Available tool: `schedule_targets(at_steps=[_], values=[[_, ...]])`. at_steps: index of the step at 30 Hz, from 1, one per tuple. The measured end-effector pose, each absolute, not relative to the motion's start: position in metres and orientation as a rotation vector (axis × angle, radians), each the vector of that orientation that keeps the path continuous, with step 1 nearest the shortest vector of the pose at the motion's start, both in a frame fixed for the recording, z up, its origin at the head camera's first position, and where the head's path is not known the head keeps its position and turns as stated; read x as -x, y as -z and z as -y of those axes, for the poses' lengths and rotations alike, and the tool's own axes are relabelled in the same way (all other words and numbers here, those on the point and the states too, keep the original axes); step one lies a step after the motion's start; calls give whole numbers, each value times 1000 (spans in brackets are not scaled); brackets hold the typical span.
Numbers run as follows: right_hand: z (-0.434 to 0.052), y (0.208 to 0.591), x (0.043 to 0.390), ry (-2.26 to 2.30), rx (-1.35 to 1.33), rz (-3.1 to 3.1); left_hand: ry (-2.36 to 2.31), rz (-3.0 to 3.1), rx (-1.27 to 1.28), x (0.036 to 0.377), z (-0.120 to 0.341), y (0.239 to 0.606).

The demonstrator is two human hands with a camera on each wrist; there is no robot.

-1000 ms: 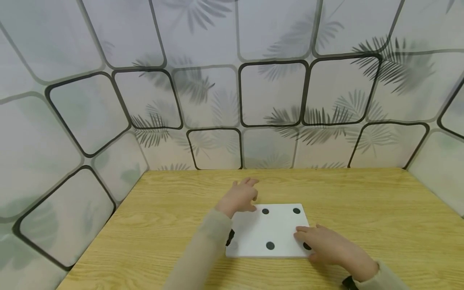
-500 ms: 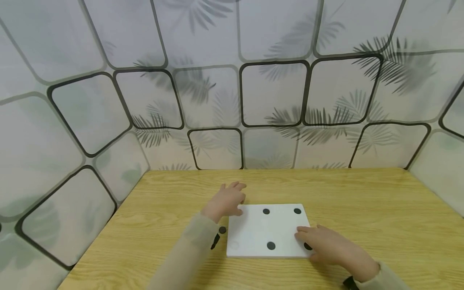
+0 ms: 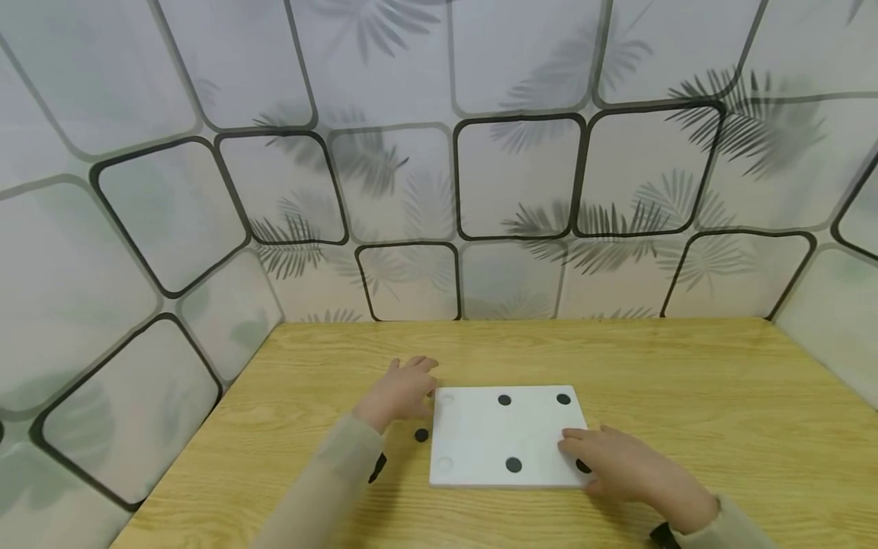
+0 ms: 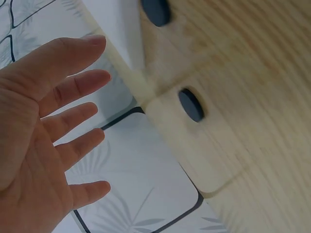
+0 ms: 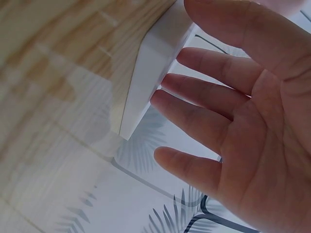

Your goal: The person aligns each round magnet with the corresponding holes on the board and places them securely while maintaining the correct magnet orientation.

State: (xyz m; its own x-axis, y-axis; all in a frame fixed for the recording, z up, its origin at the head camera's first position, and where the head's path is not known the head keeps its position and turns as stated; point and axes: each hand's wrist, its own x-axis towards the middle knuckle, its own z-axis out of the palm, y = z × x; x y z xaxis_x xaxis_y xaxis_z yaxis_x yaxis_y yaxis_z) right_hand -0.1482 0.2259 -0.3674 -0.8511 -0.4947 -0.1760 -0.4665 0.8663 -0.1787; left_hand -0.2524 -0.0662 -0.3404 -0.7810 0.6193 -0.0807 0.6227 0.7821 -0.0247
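Left hand: the left hand [image 3: 401, 390] lies flat with fingers spread and straight, holding nothing, on the bare tabletop [image 3: 686, 381] just off the far left corner of the white board [image 3: 480, 435]; its fingertips [image 4: 97, 75] are fanned apart in the left wrist view.
Right hand: the right hand [image 3: 617, 461] rests palm down with fingers straight on the board's near right corner, partly covering a black disc there; it grips nothing.
White board: flat on the tabletop between the two hands, its left edge just beside the left hand, its near right corner under the right hand; black discs [image 3: 513, 464] sit on its face ahead of and beside the right hand's fingertips.
Loose disc: one black disc [image 3: 421, 435] lies on the wood just behind the left hand, close to the board's left edge but apart from it.
Edges: the board's side wall [image 5: 146, 82] shows as a plain white edge in front of the right hand's fingers [image 5: 194, 121].
Open room: bare wood stretches to the right of the right hand and beyond the board up to the patterned wall [image 3: 514, 175]; left of the left hand the tabletop runs to the side wall.
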Motion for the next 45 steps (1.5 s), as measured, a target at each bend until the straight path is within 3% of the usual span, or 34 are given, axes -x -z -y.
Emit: schedule_targets(at_steps=[20,45], values=[[-228,368,148,202,761,-2823,-5,-2916,-879,258,98,354],[-225,366,148,197,726,-2821,-81,-2915,-827,265,103,363]])
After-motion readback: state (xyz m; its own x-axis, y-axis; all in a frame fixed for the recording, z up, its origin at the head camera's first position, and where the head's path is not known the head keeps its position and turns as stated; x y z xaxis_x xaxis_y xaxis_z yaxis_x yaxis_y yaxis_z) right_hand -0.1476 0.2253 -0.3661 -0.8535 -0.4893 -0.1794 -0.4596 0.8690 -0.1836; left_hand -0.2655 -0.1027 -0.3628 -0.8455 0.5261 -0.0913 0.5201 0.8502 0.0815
